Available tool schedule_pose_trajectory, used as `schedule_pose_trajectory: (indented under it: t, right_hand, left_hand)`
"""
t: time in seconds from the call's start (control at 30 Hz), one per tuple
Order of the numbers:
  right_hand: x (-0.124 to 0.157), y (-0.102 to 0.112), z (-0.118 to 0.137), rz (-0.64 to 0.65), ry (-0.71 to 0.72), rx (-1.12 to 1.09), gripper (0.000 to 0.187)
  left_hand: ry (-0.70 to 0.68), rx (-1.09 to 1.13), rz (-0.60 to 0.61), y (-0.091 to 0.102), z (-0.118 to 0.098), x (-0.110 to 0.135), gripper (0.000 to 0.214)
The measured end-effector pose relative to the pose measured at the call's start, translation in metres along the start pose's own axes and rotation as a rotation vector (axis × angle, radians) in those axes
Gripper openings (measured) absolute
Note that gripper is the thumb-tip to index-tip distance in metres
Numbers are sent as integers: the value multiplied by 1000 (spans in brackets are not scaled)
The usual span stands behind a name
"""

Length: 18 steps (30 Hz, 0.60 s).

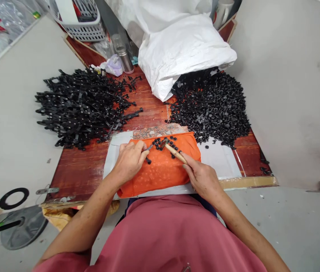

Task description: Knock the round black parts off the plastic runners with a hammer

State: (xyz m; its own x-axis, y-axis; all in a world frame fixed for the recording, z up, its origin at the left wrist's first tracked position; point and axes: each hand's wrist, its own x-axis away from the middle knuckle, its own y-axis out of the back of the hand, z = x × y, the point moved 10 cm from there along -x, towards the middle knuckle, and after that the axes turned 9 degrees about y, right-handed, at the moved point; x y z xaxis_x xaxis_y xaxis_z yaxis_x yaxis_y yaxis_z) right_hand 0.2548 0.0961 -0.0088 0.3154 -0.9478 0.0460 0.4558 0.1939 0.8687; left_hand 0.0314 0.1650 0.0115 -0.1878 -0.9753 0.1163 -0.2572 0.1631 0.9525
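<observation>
My right hand (204,175) is closed round the light wooden handle of a small hammer (176,154). The hammer's dark head reaches several small round black pieces (157,143) lying on an orange cloth (160,172). Left of the hammer head, my left hand (128,160) is closed, thumb and fingers pinched on a thin dark strip (149,147). Its far end points toward the round pieces; the rest is hidden by the fingers. Beneath that thumb a short black piece with a round end (148,161) shows; whether it belongs to the strip I cannot tell.
Black jointed strips are heaped (80,107) at the left. At the right, a pile of small black parts (213,107) spills from a white sack (185,49). Behind stand a metal flask (125,60), a grey basket (84,30) and a white mug (222,13). The table (77,172) is reddish brown.
</observation>
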Motion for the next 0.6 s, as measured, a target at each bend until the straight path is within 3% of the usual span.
schedule_pose_trajectory:
  t: [0.13,0.37,0.6]
  right_hand:
    - [-14,-1,2,37,5,98,49]
    - [-9,-5,0,49,5,53,49]
    - [-16,-5,-1,49,7,122,49]
  left_hand:
    - [-33,76,2,-9,4,4,24]
    - [-53,68,-65,-8,3,-3,32]
    - [-76,38,-12,-17,-5,-12,36]
